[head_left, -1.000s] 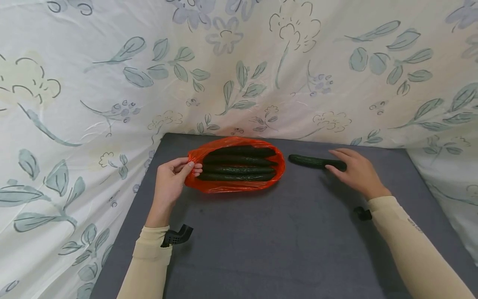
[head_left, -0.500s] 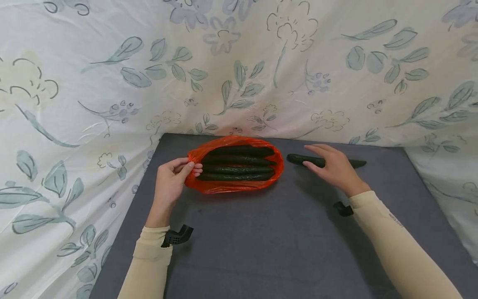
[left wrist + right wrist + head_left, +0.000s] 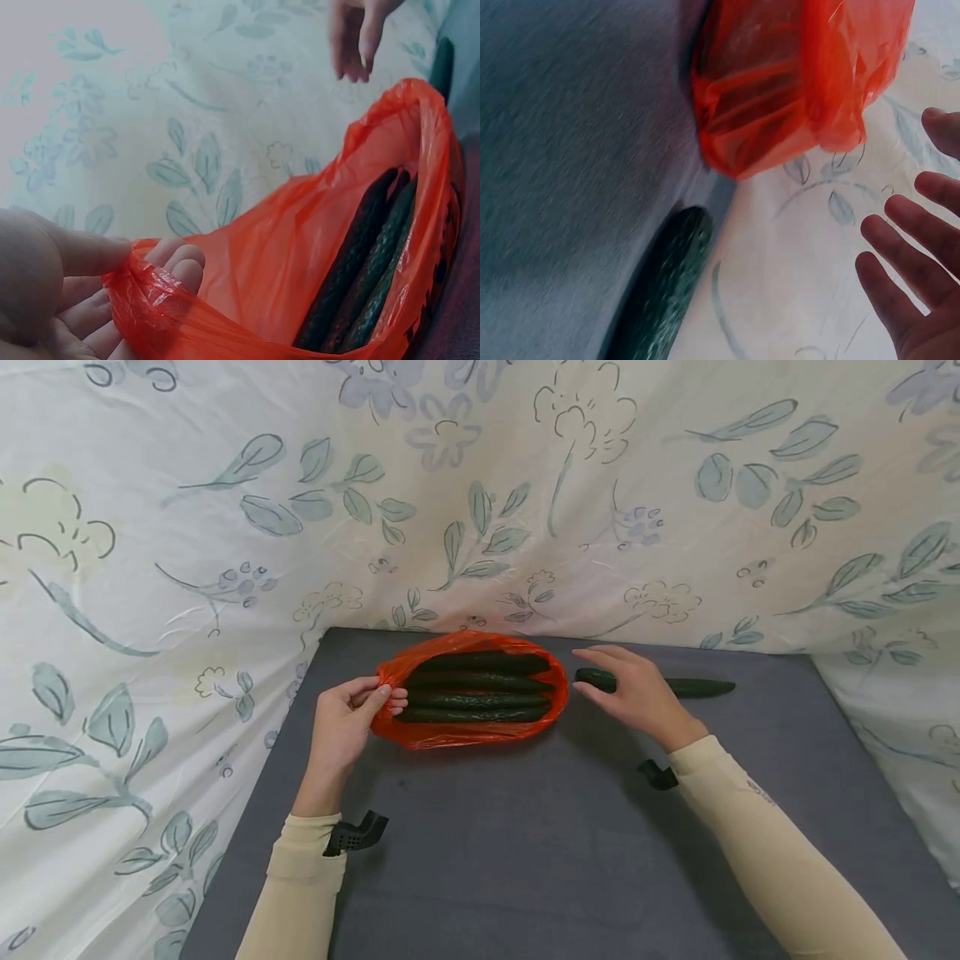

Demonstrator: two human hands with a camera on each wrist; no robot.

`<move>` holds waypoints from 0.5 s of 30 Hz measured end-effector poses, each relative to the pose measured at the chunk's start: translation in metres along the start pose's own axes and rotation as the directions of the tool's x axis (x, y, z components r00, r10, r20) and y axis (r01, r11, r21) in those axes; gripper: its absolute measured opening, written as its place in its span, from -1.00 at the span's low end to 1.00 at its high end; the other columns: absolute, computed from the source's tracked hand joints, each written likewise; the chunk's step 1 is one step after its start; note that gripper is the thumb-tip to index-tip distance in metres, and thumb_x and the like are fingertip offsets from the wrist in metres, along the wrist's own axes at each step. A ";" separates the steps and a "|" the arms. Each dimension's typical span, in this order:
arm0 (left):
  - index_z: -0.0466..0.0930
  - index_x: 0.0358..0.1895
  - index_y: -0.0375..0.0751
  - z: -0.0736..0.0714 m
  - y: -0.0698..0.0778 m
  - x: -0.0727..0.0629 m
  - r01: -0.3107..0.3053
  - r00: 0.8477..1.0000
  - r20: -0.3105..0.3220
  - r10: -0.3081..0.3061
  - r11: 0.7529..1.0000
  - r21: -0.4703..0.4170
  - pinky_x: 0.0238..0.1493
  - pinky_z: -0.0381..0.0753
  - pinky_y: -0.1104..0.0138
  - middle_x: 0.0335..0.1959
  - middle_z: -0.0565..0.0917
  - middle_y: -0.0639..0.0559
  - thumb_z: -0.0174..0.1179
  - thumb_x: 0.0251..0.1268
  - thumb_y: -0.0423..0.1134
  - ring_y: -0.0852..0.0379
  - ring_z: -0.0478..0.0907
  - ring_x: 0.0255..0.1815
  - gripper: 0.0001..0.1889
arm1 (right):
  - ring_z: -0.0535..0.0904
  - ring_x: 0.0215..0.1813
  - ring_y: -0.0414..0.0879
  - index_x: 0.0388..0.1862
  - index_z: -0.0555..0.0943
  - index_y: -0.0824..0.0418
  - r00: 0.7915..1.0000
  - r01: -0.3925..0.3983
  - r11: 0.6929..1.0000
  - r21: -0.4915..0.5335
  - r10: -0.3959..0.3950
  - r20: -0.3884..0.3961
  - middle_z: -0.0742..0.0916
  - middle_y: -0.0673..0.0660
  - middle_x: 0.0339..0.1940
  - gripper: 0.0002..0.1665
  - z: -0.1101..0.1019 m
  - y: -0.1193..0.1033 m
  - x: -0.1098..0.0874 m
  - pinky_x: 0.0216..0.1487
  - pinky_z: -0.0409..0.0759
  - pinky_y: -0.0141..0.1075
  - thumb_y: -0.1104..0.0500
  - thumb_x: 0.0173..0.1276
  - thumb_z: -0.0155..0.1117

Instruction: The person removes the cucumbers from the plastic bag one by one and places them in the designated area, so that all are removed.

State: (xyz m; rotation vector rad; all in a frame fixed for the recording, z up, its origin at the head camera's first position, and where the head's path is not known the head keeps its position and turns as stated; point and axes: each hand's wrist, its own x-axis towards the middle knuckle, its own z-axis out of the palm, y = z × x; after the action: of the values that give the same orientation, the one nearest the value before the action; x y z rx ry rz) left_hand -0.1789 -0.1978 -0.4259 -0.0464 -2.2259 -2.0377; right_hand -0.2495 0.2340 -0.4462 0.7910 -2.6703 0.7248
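A red plastic bag [image 3: 450, 739] lies with its mouth spread, and several dark green cucumbers [image 3: 480, 682] are side by side in it. My left hand [image 3: 345, 718] pinches the bag's left edge between thumb and fingers; the left wrist view shows the gathered plastic [image 3: 154, 300] there. To the right of the bag a single cucumber [image 3: 701, 687] lies on the table. Over its left part hovers my right hand [image 3: 637, 697], hiding its middle. In the right wrist view the fingers [image 3: 907, 255] are spread and hold nothing, apart from the loose cucumber [image 3: 664, 292].
The dark grey table [image 3: 510, 835] runs back to a hanging floral cloth [image 3: 480, 510], which also covers both sides. The bag and the loose cucumber lie near the table's back edge. A black wrist camera [image 3: 356, 833] sits on the left wrist, another [image 3: 657, 774] on the right.
My right hand has moved left, from the loose cucumber's right end to over its left part. That cucumber stays in place. The left hand keeps its pinch on the bag.
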 end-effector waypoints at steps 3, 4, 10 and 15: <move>0.56 0.33 -0.60 0.001 0.000 0.000 -0.001 1.000 0.004 0.001 1.000 -0.004 -0.01 0.82 0.25 -0.03 0.78 -0.47 0.23 0.64 -0.42 0.13 0.85 -0.24 -0.63 | 0.64 0.34 0.18 0.47 0.66 0.11 0.999 0.037 0.999 0.000 -0.037 0.005 0.71 0.20 0.35 -0.32 0.003 -0.006 0.005 0.29 0.64 0.24 0.08 0.41 0.64; 0.56 0.33 -0.60 0.001 0.000 0.000 -0.002 1.000 0.005 0.002 1.000 -0.005 -0.01 0.82 0.25 -0.02 0.78 -0.47 0.23 0.64 -0.42 0.13 0.85 -0.24 -0.63 | 0.64 0.33 0.17 0.46 0.67 0.12 0.999 0.050 0.999 0.003 -0.050 0.006 0.71 0.19 0.35 -0.33 0.004 -0.008 0.007 0.29 0.65 0.23 0.07 0.41 0.64; 0.56 0.32 -0.60 0.002 0.000 0.001 -0.006 1.000 0.006 0.006 1.000 0.001 -0.02 0.82 0.26 -0.02 0.78 -0.48 0.23 0.65 -0.41 0.13 0.85 -0.24 -0.64 | 0.65 0.31 0.12 0.41 0.69 0.18 0.993 0.115 0.993 0.033 -0.115 0.009 0.73 0.17 0.31 -0.38 0.010 -0.019 0.017 0.24 0.70 0.15 0.14 0.41 0.63; 0.58 0.31 -0.60 0.002 0.000 0.001 -0.014 1.000 -0.001 0.014 1.000 0.012 -0.02 0.82 0.27 -0.03 0.78 -0.47 0.24 0.64 -0.40 0.07 0.86 -0.23 -0.64 | 0.72 0.15 0.06 0.38 0.71 0.14 0.989 0.146 0.988 0.057 -0.148 0.022 0.73 0.15 0.31 -0.42 0.015 -0.028 0.028 0.02 0.77 0.00 0.16 0.41 0.63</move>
State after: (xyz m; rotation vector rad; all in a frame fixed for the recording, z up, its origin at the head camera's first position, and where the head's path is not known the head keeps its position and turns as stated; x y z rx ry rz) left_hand -0.1803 -0.1957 -0.4255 -0.0595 -2.2303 -2.0163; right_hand -0.2581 0.1935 -0.4372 1.0060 -2.5907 0.7584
